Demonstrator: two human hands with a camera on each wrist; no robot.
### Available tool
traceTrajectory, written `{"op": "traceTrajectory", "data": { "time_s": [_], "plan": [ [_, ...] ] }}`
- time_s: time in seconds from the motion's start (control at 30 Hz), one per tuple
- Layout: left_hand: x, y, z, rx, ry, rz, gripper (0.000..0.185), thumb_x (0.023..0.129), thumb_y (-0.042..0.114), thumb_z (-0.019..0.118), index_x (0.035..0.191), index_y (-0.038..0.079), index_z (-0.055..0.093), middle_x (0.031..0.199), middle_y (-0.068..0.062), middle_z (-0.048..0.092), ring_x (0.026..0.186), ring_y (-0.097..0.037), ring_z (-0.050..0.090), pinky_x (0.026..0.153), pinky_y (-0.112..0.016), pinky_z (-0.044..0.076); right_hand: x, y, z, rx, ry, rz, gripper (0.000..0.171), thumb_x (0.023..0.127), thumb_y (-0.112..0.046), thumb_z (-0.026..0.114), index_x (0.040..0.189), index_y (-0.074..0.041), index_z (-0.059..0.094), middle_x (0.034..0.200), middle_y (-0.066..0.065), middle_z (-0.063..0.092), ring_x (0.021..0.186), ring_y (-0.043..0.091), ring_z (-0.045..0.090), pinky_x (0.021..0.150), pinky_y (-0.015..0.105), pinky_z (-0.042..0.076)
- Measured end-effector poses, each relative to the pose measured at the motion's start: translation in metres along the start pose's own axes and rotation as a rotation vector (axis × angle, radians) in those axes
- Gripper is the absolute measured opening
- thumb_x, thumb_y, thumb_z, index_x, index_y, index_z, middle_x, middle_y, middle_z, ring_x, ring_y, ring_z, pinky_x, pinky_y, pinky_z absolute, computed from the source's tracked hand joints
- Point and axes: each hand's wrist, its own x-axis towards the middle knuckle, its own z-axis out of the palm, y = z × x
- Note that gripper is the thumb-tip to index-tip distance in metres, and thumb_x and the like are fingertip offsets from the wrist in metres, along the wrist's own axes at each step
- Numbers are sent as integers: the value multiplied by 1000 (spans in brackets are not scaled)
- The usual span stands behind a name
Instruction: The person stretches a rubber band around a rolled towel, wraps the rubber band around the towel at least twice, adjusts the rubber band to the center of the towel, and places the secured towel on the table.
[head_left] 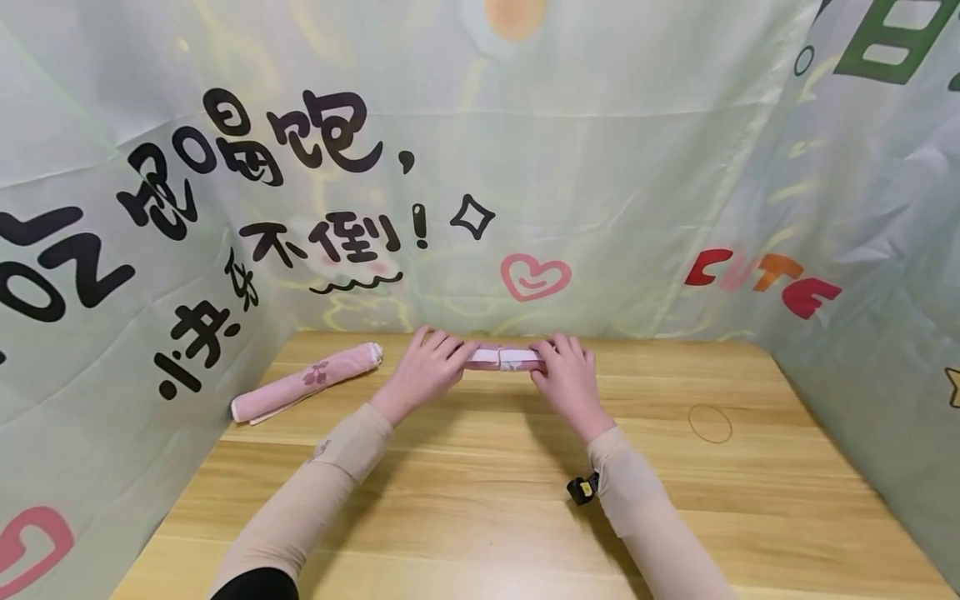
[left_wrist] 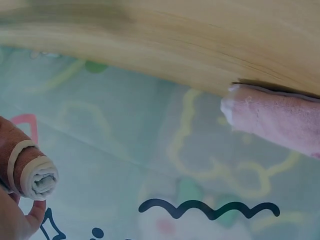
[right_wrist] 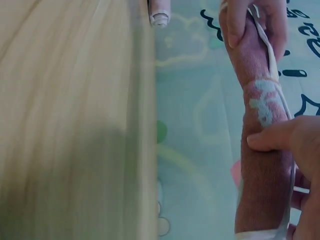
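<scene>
Both hands grip a rolled pink towel (head_left: 483,360) near the far edge of the table. My left hand (head_left: 426,368) has its left end and my right hand (head_left: 567,379) its right end. A thin band circles the roll at its middle, beside a pale pattern. In the right wrist view the right thumb lies along the towel roll (right_wrist: 265,175), with fingers behind it. The left wrist view shows the spiral end of the towel roll (left_wrist: 41,181), with fingertips under it. To the left, a second rolled pink towel (head_left: 307,383) with a cherry print lies on the table.
A loose rubber band (head_left: 710,423) lies on the wooden table (head_left: 480,517) to the right. Printed cloth walls (head_left: 630,208) rise at the back and both sides. A small black device (head_left: 582,489) sits at the right wrist.
</scene>
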Motion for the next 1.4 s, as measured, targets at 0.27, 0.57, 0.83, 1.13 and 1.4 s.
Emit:
{"op": "traceTrajectory", "data": {
  "time_s": [0.27, 0.57, 0.83, 1.13, 1.4],
  "plan": [
    [11, -8, 10, -40, -37, -21, 36, 85, 22, 69, 121, 19, 64, 102, 0, 71, 92, -23, 65, 85, -42, 49, 13, 5, 4, -29, -23, 4, 28, 83, -18, 73, 110, -14, 68, 107, 8, 63, 101, 30, 55, 84, 51, 41],
    [11, -17, 31, -32, -156, -18, 37, 83, 27, 72, 119, 19, 64, 102, -1, 72, 93, -23, 66, 83, -41, 49, 29, 13, 20, -106, -112, -26, 27, 85, -21, 72, 110, -15, 67, 106, 8, 64, 100, 31, 57, 80, 51, 45],
    [9, -20, 46, -113, -283, -63, 41, 83, 29, 76, 121, 18, 63, 104, -3, 71, 94, -24, 66, 81, -42, 49, 37, 16, 32, -141, -237, 5, 27, 85, -24, 72, 110, -15, 66, 104, 9, 63, 100, 31, 57, 84, 53, 44],
    [11, -20, 62, -212, -487, -136, 41, 87, 37, 72, 122, 20, 61, 111, -4, 70, 102, -28, 65, 88, -47, 50, 43, 21, 45, -130, -316, 27, 20, 87, -25, 70, 103, -14, 67, 106, 11, 64, 105, 34, 57, 87, 56, 43],
    [16, -12, 72, -251, -685, -209, 30, 90, 33, 69, 116, 21, 62, 108, -3, 70, 97, -26, 66, 84, -44, 51, 46, 28, 55, -141, -401, 36, 11, 85, -18, 69, 95, -15, 69, 100, 11, 65, 103, 34, 55, 92, 59, 42]
  ]
}}
